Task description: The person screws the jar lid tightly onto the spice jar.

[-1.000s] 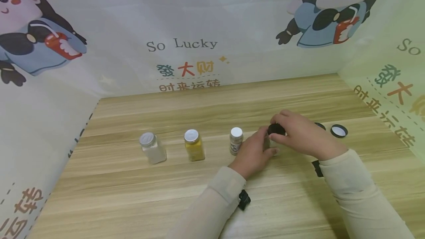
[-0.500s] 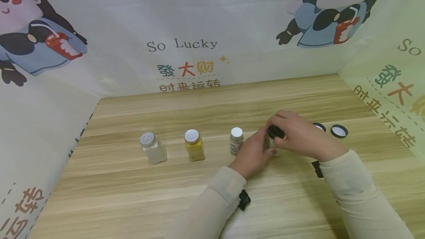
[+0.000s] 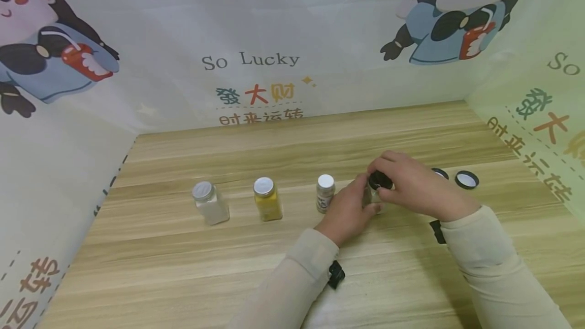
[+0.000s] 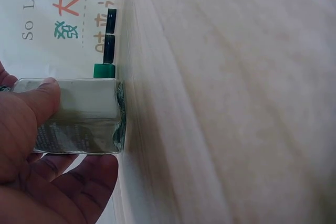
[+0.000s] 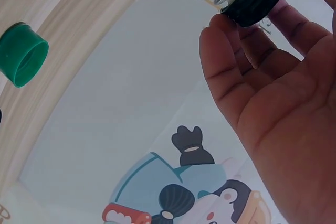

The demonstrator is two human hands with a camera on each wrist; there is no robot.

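My left hand is wrapped around a clear square glass jar, which stands upright on the table. The thumb lies on one side of the glass and the fingers on the other. With thumb and fingers, my right hand grips the black lid at the jar's mouth. In the right wrist view the lid sits over the jar's neck, partly hidden by the hand. Just left of the left hand stands a small bottle with a white cap.
A jar with yellow contents and a whitish jar, both silver-lidded, stand farther left. Two black-rimmed lids lie beyond the right hand. A green cap also lies there, hidden in the head view. Printed cloth walls enclose the table.
Around the black lid, my right fingers have shifted slightly left and the thumb slightly right. My left hand keeps its place on the jar.
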